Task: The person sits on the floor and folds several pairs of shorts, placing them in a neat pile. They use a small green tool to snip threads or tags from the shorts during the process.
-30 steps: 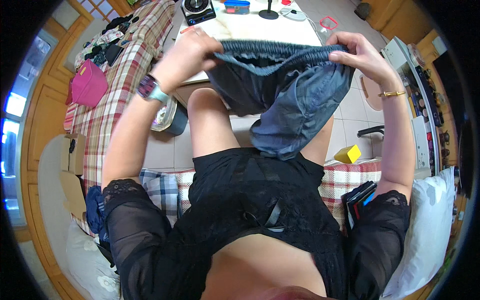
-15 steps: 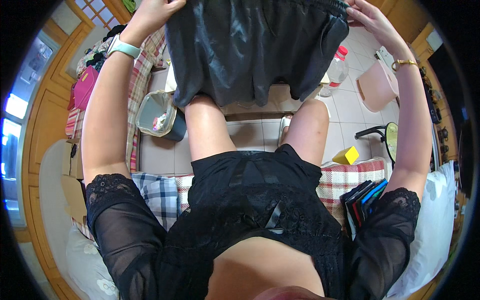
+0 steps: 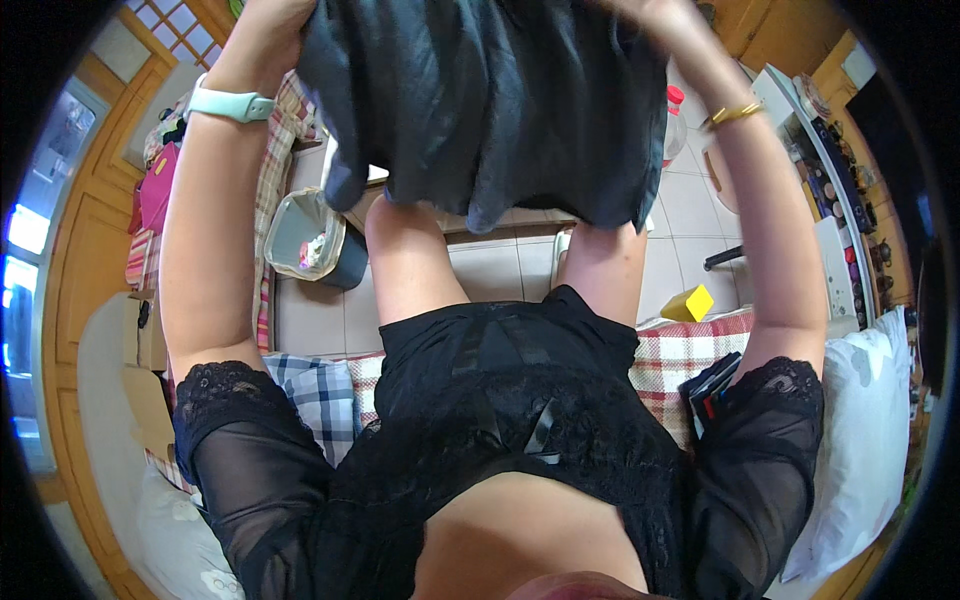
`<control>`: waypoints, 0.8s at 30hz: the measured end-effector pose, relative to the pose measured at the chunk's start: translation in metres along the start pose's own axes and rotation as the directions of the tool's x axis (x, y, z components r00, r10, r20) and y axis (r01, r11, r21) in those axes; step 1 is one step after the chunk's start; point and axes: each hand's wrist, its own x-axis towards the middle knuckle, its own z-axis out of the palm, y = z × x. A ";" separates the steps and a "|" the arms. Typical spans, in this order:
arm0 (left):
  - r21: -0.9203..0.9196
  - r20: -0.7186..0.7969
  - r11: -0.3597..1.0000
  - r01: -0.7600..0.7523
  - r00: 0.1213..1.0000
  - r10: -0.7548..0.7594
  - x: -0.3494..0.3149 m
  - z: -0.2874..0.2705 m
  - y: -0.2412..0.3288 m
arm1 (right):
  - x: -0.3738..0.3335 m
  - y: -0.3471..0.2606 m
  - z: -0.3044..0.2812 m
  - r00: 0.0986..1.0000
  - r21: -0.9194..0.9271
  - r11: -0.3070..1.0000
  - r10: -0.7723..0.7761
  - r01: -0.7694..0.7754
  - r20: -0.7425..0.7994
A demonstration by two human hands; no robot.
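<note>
Black satin shorts (image 3: 480, 110) hang spread between my two raised hands, in front of my knees. The hem falls in loose folds over my knees. At the top left edge of the picture, my left hand (image 3: 282, 25) grips one upper side of the shorts; its fingertips are cut off. My right hand (image 3: 655, 14) is at the upper right corner of the cloth, blurred by motion and partly out of the picture. The waistband lies beyond the top edge.
A lined bin (image 3: 305, 240) stands on the floor at left. A yellow block (image 3: 687, 304) and dark folded cloths (image 3: 712, 390) lie at right by the plaid seat (image 3: 665, 370). A red-capped plastic bottle (image 3: 675, 130) is partly behind the shorts. White shelving (image 3: 790, 110) stands at right.
The shorts have shifted a little left, and their waistband has passed out of view. My right hand has swung inward to the left. My left hand has moved slightly left.
</note>
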 end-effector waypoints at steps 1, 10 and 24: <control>0.112 0.029 0.993 -0.047 0.999 0.044 -0.005 -0.013 -0.001 | -0.020 0.018 0.056 0.986 0.051 0.993 0.098 -0.106 0.133; 0.343 0.092 0.921 0.186 0.969 -0.230 -0.017 -0.062 -0.026 | -0.057 0.139 0.053 0.835 0.468 0.692 0.434 -0.549 0.338; 0.770 0.106 0.634 0.067 0.967 -0.231 -0.016 -0.125 -0.096 | -0.007 0.186 -0.030 0.832 0.465 0.691 0.445 -0.554 0.331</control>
